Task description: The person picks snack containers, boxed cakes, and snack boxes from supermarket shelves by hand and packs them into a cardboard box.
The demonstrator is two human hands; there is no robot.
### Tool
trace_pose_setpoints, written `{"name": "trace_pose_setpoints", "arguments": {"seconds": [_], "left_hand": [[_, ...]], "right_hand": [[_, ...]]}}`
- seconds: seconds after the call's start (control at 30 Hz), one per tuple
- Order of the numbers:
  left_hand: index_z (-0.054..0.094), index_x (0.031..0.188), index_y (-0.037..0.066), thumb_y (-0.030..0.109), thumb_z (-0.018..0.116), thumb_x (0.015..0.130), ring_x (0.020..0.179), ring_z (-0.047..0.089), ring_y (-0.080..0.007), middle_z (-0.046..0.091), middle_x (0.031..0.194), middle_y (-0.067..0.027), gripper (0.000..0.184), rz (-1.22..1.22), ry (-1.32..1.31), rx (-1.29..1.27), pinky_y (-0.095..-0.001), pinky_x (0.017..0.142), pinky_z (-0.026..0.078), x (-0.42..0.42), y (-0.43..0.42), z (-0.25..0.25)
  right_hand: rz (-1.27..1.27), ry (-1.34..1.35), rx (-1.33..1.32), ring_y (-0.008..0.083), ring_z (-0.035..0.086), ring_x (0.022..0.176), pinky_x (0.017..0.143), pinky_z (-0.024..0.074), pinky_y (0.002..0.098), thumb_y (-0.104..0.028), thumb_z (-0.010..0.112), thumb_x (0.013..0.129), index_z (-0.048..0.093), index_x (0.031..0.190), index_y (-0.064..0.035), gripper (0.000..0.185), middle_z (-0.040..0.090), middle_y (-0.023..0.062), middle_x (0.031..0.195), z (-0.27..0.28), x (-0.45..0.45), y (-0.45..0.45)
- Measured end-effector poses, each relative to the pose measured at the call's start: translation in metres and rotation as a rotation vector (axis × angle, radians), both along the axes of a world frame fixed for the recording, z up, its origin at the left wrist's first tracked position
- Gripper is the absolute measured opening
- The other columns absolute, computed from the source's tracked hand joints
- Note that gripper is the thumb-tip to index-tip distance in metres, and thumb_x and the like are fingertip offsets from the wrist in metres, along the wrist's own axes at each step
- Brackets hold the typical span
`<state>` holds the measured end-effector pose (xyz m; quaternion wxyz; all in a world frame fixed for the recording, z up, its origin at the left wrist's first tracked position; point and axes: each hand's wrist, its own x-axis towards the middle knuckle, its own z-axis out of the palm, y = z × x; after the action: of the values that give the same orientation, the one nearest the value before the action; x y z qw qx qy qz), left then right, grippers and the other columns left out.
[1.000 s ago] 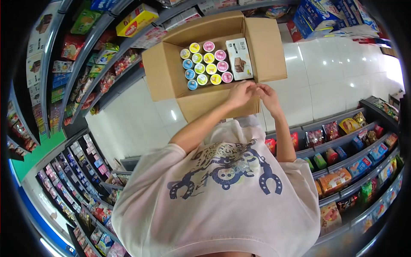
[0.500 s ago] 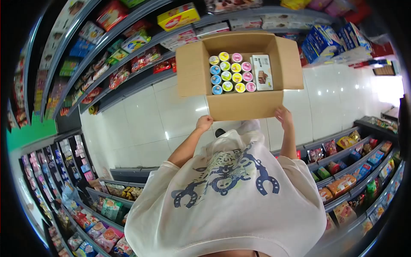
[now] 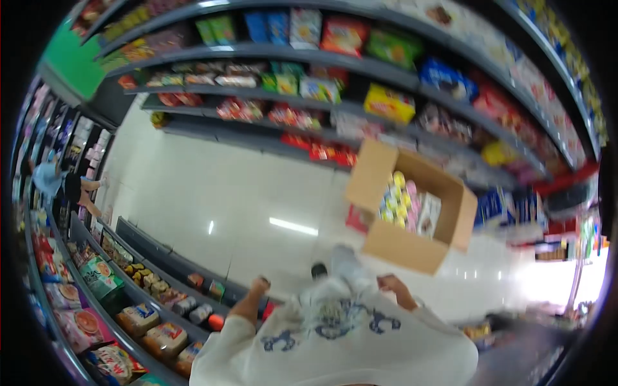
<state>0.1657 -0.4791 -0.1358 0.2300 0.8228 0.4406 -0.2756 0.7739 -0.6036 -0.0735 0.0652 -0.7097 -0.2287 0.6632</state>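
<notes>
An open cardboard box [image 3: 407,249] rests at the foot of the shelves, its flaps folded out. Inside it stand several round-lidded cups [image 3: 398,204] in yellow, pink, blue and green, beside a white carton [image 3: 429,216]. My left hand [image 3: 259,284] hangs over the floor, well to the left of the box and touching nothing visible. Just below the box's near-left flap is my right hand [image 3: 390,283], apart from the cardboard. Both hands look loosely curled, but blur hides their fingers.
Packaged snacks line the long shelf [image 3: 309,58] ahead, including a yellow box [image 3: 389,103]. Lower shelves [image 3: 129,276] with packets run along the left behind me. A person in light blue [image 3: 48,177] is at the far left. Blue cartons [image 3: 492,207] stand right of the box.
Both hands have let go of the box's near flap and drawn back toward my body. My view has turned left, so the box now appears tilted and further right.
</notes>
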Motion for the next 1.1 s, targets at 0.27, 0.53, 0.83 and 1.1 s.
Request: {"name": "trace_pose_setpoints", "arguments": {"seconds": [0.27,0.53,0.83,1.1], "left_hand": [[0.066,0.110,0.006,0.034,0.058,0.075,0.111,0.058,-0.0350,0.063,0.117,-0.0183,0.046,0.861,-0.349,-0.224,-0.0398,0.098,0.045,0.083,0.096,0.075],[0.064,0.112,0.007,0.027,0.066,0.079,0.099,0.064,-0.0317,0.069,0.103,-0.0143,0.038,0.996,-0.535,-0.119,-0.0380,0.089,0.050,0.026,0.220,0.130],[0.067,0.097,-0.004,0.022,0.061,0.077,0.090,0.067,-0.0299,0.069,0.096,-0.0212,0.034,0.954,0.045,-0.105,-0.0342,0.084,0.052,-0.191,0.262,0.083],[0.065,0.105,0.002,0.042,0.047,0.086,0.103,0.062,-0.0327,0.064,0.108,-0.0233,0.048,0.188,-0.153,0.092,-0.0452,0.090,0.048,-0.079,0.541,0.081]], "right_hand": [[0.470,0.116,-0.019,0.0095,0.059,0.073,0.065,0.0498,0.0235,-0.039,0.062,0.089,0.067,0.099,-0.0074,0.033,0.065,0.0007,0.087,0.159,-0.079,0.218],[0.228,0.509,0.273,0.0098,0.059,0.090,0.075,0.0474,0.0239,-0.032,0.062,0.092,0.057,0.124,-0.0085,0.041,0.064,0.0015,0.100,0.174,-0.277,0.399],[0.386,0.166,0.614,0.0114,0.061,0.084,0.071,0.0489,0.0256,-0.027,0.064,0.088,0.060,0.118,-0.0066,0.037,0.065,0.0039,0.098,0.177,-0.333,0.513],[-0.192,0.210,0.369,0.0132,0.062,0.091,0.078,0.0504,0.0304,-0.031,0.062,0.091,0.058,0.119,-0.0077,0.036,0.065,0.0038,0.104,0.190,-0.282,0.490]]}}
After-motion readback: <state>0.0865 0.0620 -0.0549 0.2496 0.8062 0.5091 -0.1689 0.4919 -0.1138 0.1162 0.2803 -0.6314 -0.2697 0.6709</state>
